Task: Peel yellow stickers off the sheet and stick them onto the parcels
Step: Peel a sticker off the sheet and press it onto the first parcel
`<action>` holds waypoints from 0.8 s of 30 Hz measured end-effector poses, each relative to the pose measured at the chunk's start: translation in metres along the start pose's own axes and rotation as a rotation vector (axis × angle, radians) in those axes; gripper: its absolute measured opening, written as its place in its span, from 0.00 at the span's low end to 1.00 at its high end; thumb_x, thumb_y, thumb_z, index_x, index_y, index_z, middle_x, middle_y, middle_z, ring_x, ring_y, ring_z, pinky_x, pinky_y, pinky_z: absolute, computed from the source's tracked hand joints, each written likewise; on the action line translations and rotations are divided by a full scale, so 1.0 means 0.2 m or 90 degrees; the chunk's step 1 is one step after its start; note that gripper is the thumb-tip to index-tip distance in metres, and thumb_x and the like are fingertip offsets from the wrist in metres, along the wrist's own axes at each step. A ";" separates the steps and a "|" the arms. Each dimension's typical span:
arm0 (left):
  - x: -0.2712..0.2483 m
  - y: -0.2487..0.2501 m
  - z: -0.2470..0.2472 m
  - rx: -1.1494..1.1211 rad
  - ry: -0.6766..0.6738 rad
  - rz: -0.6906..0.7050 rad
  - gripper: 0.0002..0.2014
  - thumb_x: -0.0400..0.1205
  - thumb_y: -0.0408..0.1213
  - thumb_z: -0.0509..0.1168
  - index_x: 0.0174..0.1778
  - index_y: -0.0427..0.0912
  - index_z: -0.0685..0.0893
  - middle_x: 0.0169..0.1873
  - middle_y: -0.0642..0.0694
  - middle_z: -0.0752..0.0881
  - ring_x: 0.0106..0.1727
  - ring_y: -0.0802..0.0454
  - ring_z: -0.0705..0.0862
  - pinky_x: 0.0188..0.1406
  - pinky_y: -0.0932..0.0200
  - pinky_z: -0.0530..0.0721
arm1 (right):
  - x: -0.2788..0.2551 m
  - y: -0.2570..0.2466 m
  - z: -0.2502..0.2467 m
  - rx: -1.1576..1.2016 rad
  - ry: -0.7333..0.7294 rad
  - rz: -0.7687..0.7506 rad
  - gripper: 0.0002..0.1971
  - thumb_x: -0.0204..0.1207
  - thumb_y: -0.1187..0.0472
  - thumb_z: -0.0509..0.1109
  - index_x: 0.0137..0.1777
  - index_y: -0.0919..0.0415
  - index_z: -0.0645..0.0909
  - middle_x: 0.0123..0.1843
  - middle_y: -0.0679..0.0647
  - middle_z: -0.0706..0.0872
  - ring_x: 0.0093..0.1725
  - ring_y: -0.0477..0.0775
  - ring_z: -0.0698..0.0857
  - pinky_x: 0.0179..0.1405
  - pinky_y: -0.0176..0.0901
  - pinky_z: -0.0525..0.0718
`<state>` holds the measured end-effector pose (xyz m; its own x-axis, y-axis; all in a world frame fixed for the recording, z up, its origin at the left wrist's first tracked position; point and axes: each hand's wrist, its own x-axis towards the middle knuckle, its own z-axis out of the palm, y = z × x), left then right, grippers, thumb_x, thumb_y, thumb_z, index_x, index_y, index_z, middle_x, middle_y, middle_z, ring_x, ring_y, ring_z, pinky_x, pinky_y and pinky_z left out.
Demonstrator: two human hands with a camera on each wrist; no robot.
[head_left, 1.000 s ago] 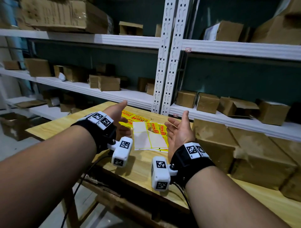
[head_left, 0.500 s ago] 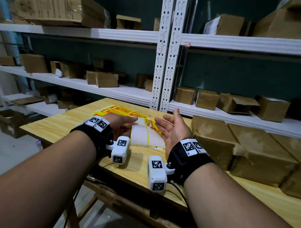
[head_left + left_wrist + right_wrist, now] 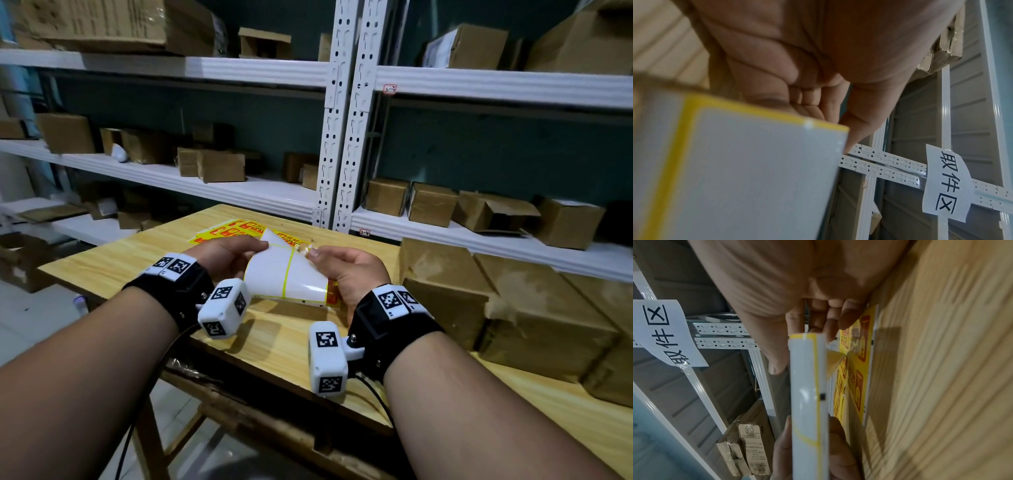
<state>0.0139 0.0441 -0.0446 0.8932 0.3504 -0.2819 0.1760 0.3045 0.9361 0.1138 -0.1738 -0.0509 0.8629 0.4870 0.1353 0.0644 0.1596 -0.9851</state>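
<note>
A sticker sheet (image 3: 287,274), white backing crossed by yellow lines, is lifted off the table and bent into a curve between both hands. My left hand (image 3: 239,251) grips its left edge, with the thumb on top. My right hand (image 3: 325,262) pinches its upper right edge. In the left wrist view the sheet (image 3: 740,170) fills the lower left under curled fingers (image 3: 797,91). The right wrist view shows it edge-on (image 3: 807,386) beside my thumb (image 3: 777,363). More yellow stickers with red print (image 3: 236,229) lie flat on the table. Brown cardboard parcels (image 3: 445,291) stand on the table at the right.
The wooden table (image 3: 137,260) stands against white metal shelving (image 3: 339,137). The shelves carry several cardboard boxes (image 3: 431,204). A paper sign (image 3: 947,183) hangs on the rack. The floor drops away at the left, with another box (image 3: 20,263) there.
Both hands were open above the flat sheet. They have closed on it and raised it off the table, bending it. The head view has shifted closer.
</note>
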 end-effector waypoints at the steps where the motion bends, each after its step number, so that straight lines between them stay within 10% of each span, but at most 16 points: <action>1: 0.00 0.00 0.00 -0.006 -0.012 0.013 0.32 0.55 0.44 0.87 0.55 0.41 0.87 0.46 0.36 0.84 0.42 0.37 0.83 0.45 0.49 0.83 | 0.00 0.00 0.00 -0.009 -0.006 0.004 0.21 0.54 0.50 0.92 0.44 0.59 0.95 0.45 0.54 0.97 0.43 0.54 0.92 0.59 0.55 0.91; 6: -0.03 0.00 0.05 -0.015 -0.111 0.095 0.14 0.71 0.36 0.74 0.52 0.39 0.87 0.38 0.38 0.88 0.33 0.42 0.89 0.35 0.54 0.88 | -0.01 0.00 0.00 -0.056 -0.009 0.017 0.08 0.65 0.51 0.89 0.37 0.52 0.95 0.35 0.48 0.94 0.32 0.51 0.87 0.39 0.47 0.86; 11: -0.03 0.01 0.05 0.013 -0.155 0.114 0.31 0.61 0.37 0.82 0.61 0.36 0.87 0.47 0.34 0.88 0.41 0.39 0.91 0.47 0.49 0.87 | 0.00 0.00 -0.01 -0.128 0.018 -0.014 0.06 0.70 0.52 0.86 0.36 0.53 0.94 0.32 0.43 0.92 0.34 0.47 0.85 0.41 0.42 0.81; 15: -0.03 0.00 0.05 -0.011 -0.163 0.117 0.12 0.73 0.30 0.64 0.44 0.40 0.93 0.38 0.37 0.91 0.36 0.40 0.89 0.42 0.53 0.85 | -0.01 -0.01 -0.01 -0.135 0.004 -0.011 0.05 0.73 0.57 0.83 0.37 0.54 0.93 0.34 0.46 0.93 0.31 0.45 0.85 0.35 0.37 0.81; 24: -0.01 0.00 0.04 -0.006 -0.173 0.113 0.18 0.50 0.39 0.84 0.34 0.43 0.90 0.30 0.45 0.87 0.28 0.51 0.85 0.34 0.56 0.78 | -0.02 0.00 -0.01 -0.107 -0.035 -0.019 0.05 0.70 0.59 0.87 0.39 0.57 0.94 0.33 0.46 0.93 0.28 0.41 0.86 0.35 0.36 0.83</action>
<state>0.0156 0.0365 -0.0421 0.9875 0.1504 -0.0467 0.0047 0.2687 0.9632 0.1112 -0.1781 -0.0507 0.8313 0.5305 0.1660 0.1768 0.0308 -0.9838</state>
